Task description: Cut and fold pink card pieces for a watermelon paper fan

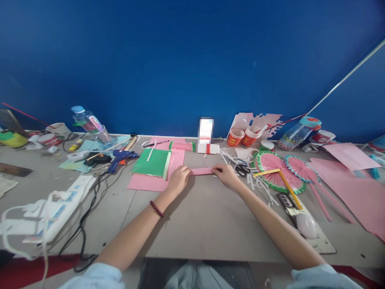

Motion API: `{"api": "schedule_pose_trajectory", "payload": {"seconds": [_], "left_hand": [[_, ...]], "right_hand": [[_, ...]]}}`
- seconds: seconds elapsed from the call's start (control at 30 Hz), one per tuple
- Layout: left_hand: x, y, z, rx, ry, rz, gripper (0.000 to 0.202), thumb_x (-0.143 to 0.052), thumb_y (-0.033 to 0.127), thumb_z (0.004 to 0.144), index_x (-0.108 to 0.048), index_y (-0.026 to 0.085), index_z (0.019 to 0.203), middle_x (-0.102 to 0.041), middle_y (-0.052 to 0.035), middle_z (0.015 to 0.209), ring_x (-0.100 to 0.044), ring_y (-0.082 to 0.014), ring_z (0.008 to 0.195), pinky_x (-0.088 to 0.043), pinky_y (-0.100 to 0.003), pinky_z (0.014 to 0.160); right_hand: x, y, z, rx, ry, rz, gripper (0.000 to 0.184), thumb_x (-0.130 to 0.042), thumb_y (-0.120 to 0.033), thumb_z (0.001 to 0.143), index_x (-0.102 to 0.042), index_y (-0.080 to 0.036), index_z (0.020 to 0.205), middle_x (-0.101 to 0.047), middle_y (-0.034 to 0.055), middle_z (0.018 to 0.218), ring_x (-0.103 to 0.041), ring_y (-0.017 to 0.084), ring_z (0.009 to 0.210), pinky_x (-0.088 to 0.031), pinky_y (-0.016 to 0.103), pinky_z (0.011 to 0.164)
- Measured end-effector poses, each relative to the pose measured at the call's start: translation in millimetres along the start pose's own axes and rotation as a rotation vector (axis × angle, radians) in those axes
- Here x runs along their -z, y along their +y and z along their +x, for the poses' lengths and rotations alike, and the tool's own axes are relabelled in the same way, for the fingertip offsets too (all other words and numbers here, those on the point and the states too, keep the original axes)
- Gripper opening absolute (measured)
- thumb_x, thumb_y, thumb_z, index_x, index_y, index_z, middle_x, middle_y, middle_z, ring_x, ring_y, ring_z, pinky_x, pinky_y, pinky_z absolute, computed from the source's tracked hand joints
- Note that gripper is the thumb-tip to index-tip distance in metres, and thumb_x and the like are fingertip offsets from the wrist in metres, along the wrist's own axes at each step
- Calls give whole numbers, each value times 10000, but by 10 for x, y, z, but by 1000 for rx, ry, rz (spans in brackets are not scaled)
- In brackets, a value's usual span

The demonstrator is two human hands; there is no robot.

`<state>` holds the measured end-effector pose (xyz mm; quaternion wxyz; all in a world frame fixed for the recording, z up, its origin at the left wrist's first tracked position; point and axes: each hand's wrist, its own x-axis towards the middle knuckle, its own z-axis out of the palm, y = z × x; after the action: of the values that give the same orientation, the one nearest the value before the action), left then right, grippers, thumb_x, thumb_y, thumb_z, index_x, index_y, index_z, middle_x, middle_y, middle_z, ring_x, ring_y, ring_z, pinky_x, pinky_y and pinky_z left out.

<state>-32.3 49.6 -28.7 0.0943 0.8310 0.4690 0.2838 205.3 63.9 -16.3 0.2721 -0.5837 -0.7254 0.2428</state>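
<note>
A narrow pink paper strip (201, 171) stretches between my two hands just over the grey table. My left hand (179, 179) pinches its left end, and a dark red bead bracelet circles that wrist. At the other end, my right hand (224, 173) grips the strip between thumb and fingers. Left of the strip, a stack of green paper (152, 162) lies on pink sheets (144, 182). Black scissors (242, 170) rest among white paper strips, right beside my right hand. Farther right are watermelon-patterned folded paper fans (278, 166) with yellow sticks.
A blue glue gun (122, 159), a power strip (64, 208) with cables and a plastic bottle (93, 124) occupy the left. Red paper cups (236, 137) and a propped phone (205, 130) stand along the blue wall. A computer mouse (306, 225) and pink paper (350, 188) lie right.
</note>
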Motion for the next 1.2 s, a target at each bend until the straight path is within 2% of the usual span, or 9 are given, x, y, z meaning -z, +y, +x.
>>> {"api": "schedule_pose_trajectory", "payload": {"seconds": [0.17,0.37,0.5,0.67,1.03,1.2], "left_hand": [[-25,-9,14,35,21,-45,228,-434,139,896,-642,173,809,-601,-42,822,-569,-169,849,-467,-301,779],[-62,-22,13,41,39,-47,248,-410,133,902,-644,169,827,-597,-52,843,-566,-172,862,-469,-308,788],[-61,-12,17,52,42,-56,250,-409,134,900,-643,167,819,-593,-56,846,-562,-177,869,-473,-313,793],[-64,-8,22,64,55,-64,250,-411,131,895,-644,169,813,-591,-59,841,-563,-180,866,-477,-321,795],[-71,-22,13,50,66,-66,232,-427,125,886,-643,170,813,-581,-50,830,-563,-173,848,-478,-311,782],[-71,-31,16,48,67,-68,221,-442,137,886,-648,172,814,-575,-50,828,-555,-175,855,-476,-312,781]], "right_hand": [[81,-5,109,-55,-118,-19,183,-583,-284,740,-731,-177,717,-708,24,707,-621,181,686,-424,243,623],[111,-14,122,-66,-143,-10,203,-580,-300,741,-727,-162,714,-688,22,667,-609,174,657,-410,233,596],[88,12,157,11,-159,-71,201,-563,-279,751,-717,-159,703,-677,22,657,-588,157,631,-392,219,568],[63,35,209,105,-172,-152,186,-540,-218,758,-715,-163,731,-690,37,735,-578,146,653,-378,220,588],[122,42,151,2,-178,58,212,-594,-326,731,-715,-154,700,-679,21,656,-588,150,616,-418,226,587],[110,44,155,-40,-165,93,185,-621,-309,707,-723,-154,708,-695,29,673,-601,151,621,-432,230,595]]}}
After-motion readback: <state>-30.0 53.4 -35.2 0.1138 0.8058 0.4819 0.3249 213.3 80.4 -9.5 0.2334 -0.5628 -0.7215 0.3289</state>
